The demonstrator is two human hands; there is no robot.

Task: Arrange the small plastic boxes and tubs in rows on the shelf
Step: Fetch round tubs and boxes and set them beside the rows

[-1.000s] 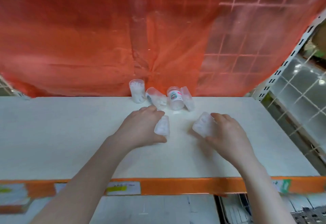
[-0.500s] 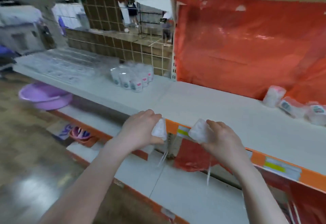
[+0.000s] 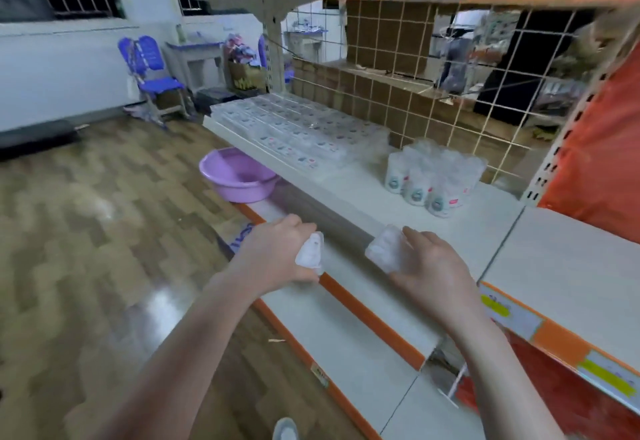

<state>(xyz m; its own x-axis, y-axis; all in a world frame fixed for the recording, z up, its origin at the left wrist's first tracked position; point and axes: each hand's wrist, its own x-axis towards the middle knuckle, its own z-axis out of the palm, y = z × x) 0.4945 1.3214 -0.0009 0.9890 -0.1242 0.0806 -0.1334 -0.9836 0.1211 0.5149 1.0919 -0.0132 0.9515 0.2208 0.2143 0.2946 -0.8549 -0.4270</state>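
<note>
- nearest, two bare forearms reach out over the orange-edged lower shelf (image 3: 349,308), a smooth white board.
- the left hand (image 3: 273,252) has its fingers curled round a small clear plastic tub (image 3: 310,252); the tub looks frosted and tapered, held in the air over the shelf edge.
- the right hand (image 3: 433,266) grips a second clear tub (image 3: 384,249) with fingers wrapped over its top, the ribbed translucent body sticking out to the left.
- the two held tubs are near each other but apart, both in front of the upper shelf (image 3: 363,183), not resting on it.
- farther, on that pale shelf, a cluster of upright tubs (image 3: 433,180) stands packed together, with round labels on their near faces.
- to their left, flat clear boxes (image 3: 294,128) lie in tight rows, glossy.
- a lilac round basin (image 3: 235,176) sits below at far left.
- behind, a wire grid (image 3: 450,76) backs the shelf; orange sheeting (image 3: 602,162) hangs at right.
</note>
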